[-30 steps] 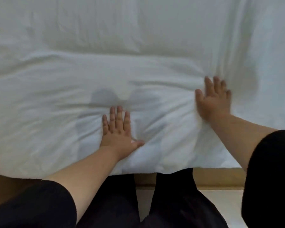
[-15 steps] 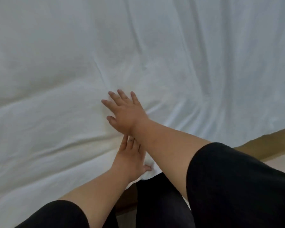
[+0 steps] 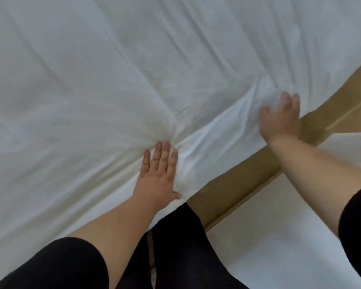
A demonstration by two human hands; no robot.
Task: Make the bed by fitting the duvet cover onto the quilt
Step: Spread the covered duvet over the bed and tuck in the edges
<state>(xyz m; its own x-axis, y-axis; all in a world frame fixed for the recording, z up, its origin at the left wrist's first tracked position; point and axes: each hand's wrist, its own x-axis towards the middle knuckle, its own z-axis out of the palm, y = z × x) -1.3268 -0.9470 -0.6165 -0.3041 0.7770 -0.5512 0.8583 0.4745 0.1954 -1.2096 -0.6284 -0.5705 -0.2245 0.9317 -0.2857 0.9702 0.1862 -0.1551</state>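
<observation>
Step in hand, by judgement: smoothing the duvet cover (image 3: 133,80) flat over the quilt inside it; fitting looks largely done. Left hand (image 3: 158,174) lies flat, fingers straight and together, pressing the cloth near the bed's near edge, creases radiating from its fingertips toward 12 o'clock. Right hand (image 3: 279,117), at 2 o'clock from the left, is motion-blurred, fingers spread wide, on the cover at its edge. Next move likely calls for sweeping outward toward 3 o'clock to clear the creases. Surface: white cover fills the bed; tan bed frame (image 3: 238,184) runs diagonally; pale floor (image 3: 279,247) at 5 o'clock.
</observation>
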